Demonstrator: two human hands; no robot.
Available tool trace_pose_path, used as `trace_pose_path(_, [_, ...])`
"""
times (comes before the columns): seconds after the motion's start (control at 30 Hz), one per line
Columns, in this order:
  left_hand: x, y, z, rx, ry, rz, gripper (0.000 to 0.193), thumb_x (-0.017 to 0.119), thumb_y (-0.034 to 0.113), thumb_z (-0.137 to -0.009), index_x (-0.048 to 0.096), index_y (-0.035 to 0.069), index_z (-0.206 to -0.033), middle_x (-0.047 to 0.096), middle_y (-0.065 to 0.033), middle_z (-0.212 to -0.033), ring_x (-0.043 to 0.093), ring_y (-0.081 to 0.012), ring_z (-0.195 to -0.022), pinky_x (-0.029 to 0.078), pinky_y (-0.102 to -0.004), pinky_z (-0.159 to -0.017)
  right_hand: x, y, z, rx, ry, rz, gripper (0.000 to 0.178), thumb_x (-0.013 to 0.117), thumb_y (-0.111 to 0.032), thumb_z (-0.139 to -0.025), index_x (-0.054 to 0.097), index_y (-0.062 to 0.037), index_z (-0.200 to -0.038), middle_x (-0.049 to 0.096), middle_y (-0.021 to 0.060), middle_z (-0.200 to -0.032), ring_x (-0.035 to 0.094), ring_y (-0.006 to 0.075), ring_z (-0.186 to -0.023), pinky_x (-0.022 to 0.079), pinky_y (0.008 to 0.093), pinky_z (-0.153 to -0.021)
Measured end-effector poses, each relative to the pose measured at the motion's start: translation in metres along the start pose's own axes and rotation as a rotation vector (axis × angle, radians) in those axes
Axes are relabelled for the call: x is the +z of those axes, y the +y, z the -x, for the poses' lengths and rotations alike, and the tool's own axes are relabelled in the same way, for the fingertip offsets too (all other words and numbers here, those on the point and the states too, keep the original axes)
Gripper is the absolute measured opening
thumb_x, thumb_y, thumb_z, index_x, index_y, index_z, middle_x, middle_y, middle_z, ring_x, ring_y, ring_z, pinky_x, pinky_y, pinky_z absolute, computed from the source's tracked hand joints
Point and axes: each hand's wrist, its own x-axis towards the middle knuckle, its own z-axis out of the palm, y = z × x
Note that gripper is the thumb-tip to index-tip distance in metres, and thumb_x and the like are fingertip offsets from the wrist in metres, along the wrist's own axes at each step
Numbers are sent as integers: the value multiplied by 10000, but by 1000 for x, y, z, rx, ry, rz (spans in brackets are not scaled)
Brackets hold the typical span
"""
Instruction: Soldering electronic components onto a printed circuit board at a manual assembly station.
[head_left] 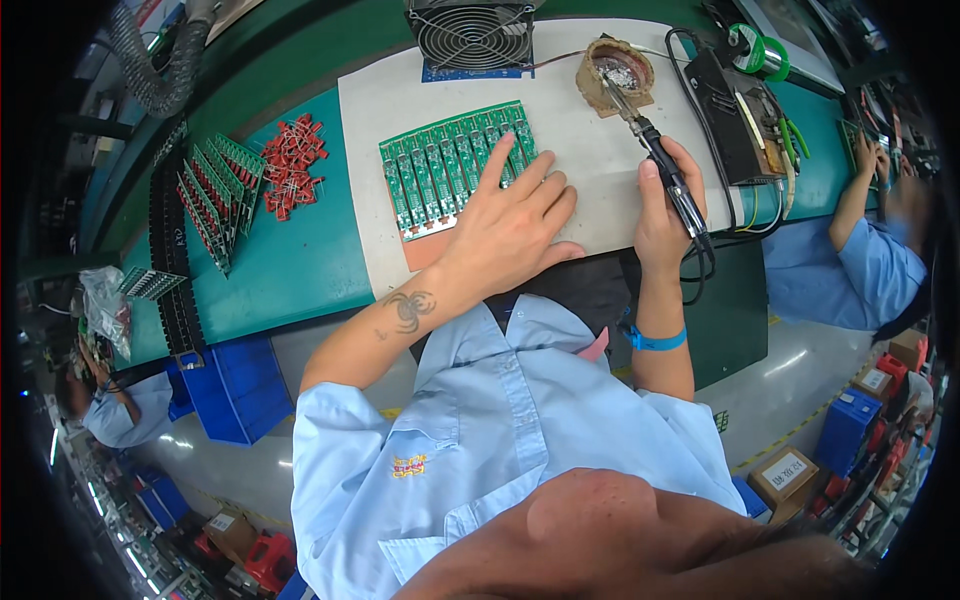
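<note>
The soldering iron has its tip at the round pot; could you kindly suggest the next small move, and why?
Probably bring the soldering iron left toward the green circuit board: the right hand grips the iron with its tip at the mouth of the round pot, while the left hand lies spread over the board's right part, as if steadying it.
</note>
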Motion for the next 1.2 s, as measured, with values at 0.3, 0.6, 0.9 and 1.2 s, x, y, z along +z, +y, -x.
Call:
trace_pose_path(0.3, [-6,5,19,5,-35,-75,575,738,511,-892,669,101,-1290,643,-66,-1188,550,-260,-1375,202,-653,-1262,-1,3,0,45,-7,-54,350,735,-38,-963,647,33,-1294,735,139,-1101,671,147,-893,548,254,-823])
trace_pose_path(0.6, [-30,8,85,-92,-57,-64,554,724,490,-905,673,114,-1309,659,-80,-1251,543,-246,-1381,194,-631,-1265,-6,4,1,-21,-32,16,364,747,-60,-955,666,25,-1299,739,127,-1111,668,148,-882,540,253,-818])
trace_pose_path(0.9, [-46,-29,63,-119,74,150,579,813,387,-843,679,146,-1352,595,-57,-1418,483,-301,-1438,200,-602,-1256,-10,-2,10,-97,-162,-38,378,662,-85,-969,661,42,-1326,734,154,-1116,650,183,-904,527,302,-882])
trace_pose_path(1.2, [-60,-85,3,47,-337,275,611,884,244,-693,735,217,-1284,456,-66,-1628,325,-360,-1556,184,-651,-1265,-53,-49,58,-122,-421,12,349,747,-73,-821,722,53,-1145,710,164,-974,591,262,-806,491,359,-776])
